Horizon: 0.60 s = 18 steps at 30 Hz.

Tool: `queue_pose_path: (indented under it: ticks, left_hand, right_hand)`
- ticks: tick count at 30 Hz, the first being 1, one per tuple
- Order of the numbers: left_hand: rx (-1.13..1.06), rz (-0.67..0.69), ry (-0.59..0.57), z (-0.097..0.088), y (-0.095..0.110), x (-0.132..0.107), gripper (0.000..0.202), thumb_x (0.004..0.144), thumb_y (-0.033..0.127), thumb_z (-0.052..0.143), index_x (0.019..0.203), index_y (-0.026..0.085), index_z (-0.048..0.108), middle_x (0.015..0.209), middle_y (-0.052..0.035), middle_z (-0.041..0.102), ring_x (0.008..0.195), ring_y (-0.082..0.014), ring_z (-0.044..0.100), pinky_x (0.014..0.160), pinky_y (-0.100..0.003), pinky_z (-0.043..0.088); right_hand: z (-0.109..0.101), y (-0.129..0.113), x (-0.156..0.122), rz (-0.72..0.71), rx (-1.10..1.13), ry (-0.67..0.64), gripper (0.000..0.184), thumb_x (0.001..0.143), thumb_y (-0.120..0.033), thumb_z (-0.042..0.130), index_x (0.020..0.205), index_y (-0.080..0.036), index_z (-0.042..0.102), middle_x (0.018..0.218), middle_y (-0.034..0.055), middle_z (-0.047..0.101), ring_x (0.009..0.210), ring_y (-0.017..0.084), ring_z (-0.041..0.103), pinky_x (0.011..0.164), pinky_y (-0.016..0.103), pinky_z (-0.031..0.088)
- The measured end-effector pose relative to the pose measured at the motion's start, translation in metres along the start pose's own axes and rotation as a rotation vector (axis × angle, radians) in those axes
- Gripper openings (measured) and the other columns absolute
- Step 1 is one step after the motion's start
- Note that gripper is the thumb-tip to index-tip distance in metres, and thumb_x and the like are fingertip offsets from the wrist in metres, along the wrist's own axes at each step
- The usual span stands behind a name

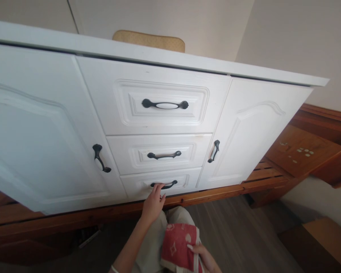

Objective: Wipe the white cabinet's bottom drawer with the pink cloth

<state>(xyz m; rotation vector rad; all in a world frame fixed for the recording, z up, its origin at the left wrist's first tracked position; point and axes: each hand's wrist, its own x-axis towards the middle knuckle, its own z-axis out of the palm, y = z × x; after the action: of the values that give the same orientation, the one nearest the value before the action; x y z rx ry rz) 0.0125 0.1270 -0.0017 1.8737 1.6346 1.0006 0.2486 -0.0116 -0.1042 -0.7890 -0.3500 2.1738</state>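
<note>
L hand [153, 203] reaches up w/ fingers curled onto the black handle [164, 185] of the bottom drawer [159, 184], lowest of three in the white cabinet [45, 125]. R hand [203, 258] grips a folded red cloth [178, 246] over the lap. Best to hook fingers fully behind handle at its middle & pull straight out, level, so drawer doesn't skew.

Cabinet [59, 125]: white-painted panels, smooth, satin sheen. Bottom drawer handle [164, 185]: dark metal, matt. Top drawer handle [165, 104]: dark metal, glossy white insert. Towel [179, 246]: red printed cloth, soft. Base frame [216, 193]: varnished wood. Floor [238, 235]: grey wood-grain, matt.
</note>
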Motion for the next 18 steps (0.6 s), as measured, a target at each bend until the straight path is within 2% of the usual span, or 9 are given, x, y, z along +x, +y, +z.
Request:
queue_pose_path:
  ticks: [2, 5, 8, 10, 11, 13, 15, 18]
  left_hand:
    - [0.05, -0.009, 0.057, 0.014, -0.002, -0.006, 0.04, 0.098, 0.033, 0.043, 0.136, 0.025, 0.051, 0.143, -0.0102, 0.057, 0.092, -0.0199, 0.067, 0.092, -0.042, 0.054]
    - [-0.005, -0.055, 0.117, 0.027, -0.001, -0.009, 0.036, 0.1, 0.041, 0.04, 0.13, 0.024, 0.052, 0.137, -0.0098, 0.058, 0.078, -0.017, 0.063, 0.089, -0.042, 0.053]
    - [-0.053, -0.059, 0.173, 0.03, 0.001, -0.006, 0.034, 0.1, 0.04, 0.041, 0.126, 0.022, 0.054, 0.132, -0.0102, 0.059, 0.075, -0.016, 0.06, 0.09, -0.042, 0.052]
    - [-0.064, -0.049, 0.162, 0.028, -0.002, -0.004, 0.033, 0.099, 0.035, 0.042, 0.127, 0.023, 0.054, 0.133, -0.0104, 0.059, 0.075, -0.0155, 0.06, 0.089, -0.041, 0.053]
    - [-0.067, -0.038, 0.143, 0.026, -0.005, -0.004, 0.034, 0.097, 0.03, 0.042, 0.128, 0.023, 0.054, 0.135, -0.0103, 0.058, 0.08, -0.016, 0.062, 0.09, -0.04, 0.053]
    - [-0.073, -0.002, 0.098, 0.022, -0.011, -0.004, 0.041, 0.092, 0.017, 0.04, 0.131, 0.025, 0.053, 0.138, -0.0093, 0.057, 0.1, -0.0182, 0.065, 0.095, -0.038, 0.052]
    - [-0.083, 0.031, 0.074, 0.018, -0.016, -0.004, 0.051, 0.086, 0.008, 0.038, 0.131, 0.026, 0.054, 0.138, -0.0082, 0.058, 0.122, -0.0195, 0.061, 0.103, -0.037, 0.05]
    - [-0.108, 0.046, 0.077, 0.019, -0.018, -0.003, 0.052, 0.085, 0.006, 0.038, 0.13, 0.026, 0.055, 0.136, -0.0084, 0.058, 0.126, -0.0187, 0.059, 0.103, -0.036, 0.049]
  right_hand:
    - [0.001, -0.002, -0.002, -0.017, -0.009, -0.018, 0.043, 0.073, -0.031, 0.082, 0.108, -0.007, 0.075, 0.093, 0.016, 0.08, 0.1, 0.031, 0.076, 0.097, 0.044, 0.056]
    - [0.005, -0.005, -0.004, -0.03, -0.017, 0.005, 0.043, 0.069, -0.036, 0.085, 0.102, -0.01, 0.076, 0.09, 0.0146, 0.08, 0.105, 0.034, 0.074, 0.098, 0.045, 0.056]
    - [0.005, -0.007, -0.002, -0.005, 0.01, 0.056, 0.043, 0.067, -0.041, 0.087, 0.099, -0.014, 0.077, 0.091, 0.0129, 0.08, 0.105, 0.034, 0.074, 0.096, 0.046, 0.058]
    - [0.002, -0.006, 0.001, 0.025, 0.053, 0.054, 0.044, 0.067, -0.043, 0.088, 0.098, -0.013, 0.077, 0.089, 0.0131, 0.08, 0.105, 0.033, 0.074, 0.096, 0.046, 0.058]
    - [0.0, -0.006, 0.003, 0.04, 0.073, 0.046, 0.044, 0.068, -0.042, 0.088, 0.098, -0.011, 0.077, 0.088, 0.0136, 0.08, 0.105, 0.033, 0.075, 0.096, 0.045, 0.058]
    - [-0.002, -0.005, 0.005, 0.057, 0.097, 0.035, 0.044, 0.069, -0.041, 0.087, 0.098, -0.009, 0.077, 0.087, 0.0147, 0.08, 0.105, 0.033, 0.074, 0.097, 0.044, 0.057]
    - [-0.001, -0.005, 0.004, 0.067, 0.095, 0.032, 0.043, 0.07, -0.04, 0.086, 0.099, -0.009, 0.076, 0.089, 0.0159, 0.08, 0.106, 0.033, 0.074, 0.097, 0.045, 0.057]
    - [0.0, -0.006, 0.002, 0.069, 0.058, 0.018, 0.042, 0.069, -0.039, 0.085, 0.098, -0.009, 0.076, 0.093, 0.0176, 0.079, 0.107, 0.035, 0.074, 0.098, 0.048, 0.056]
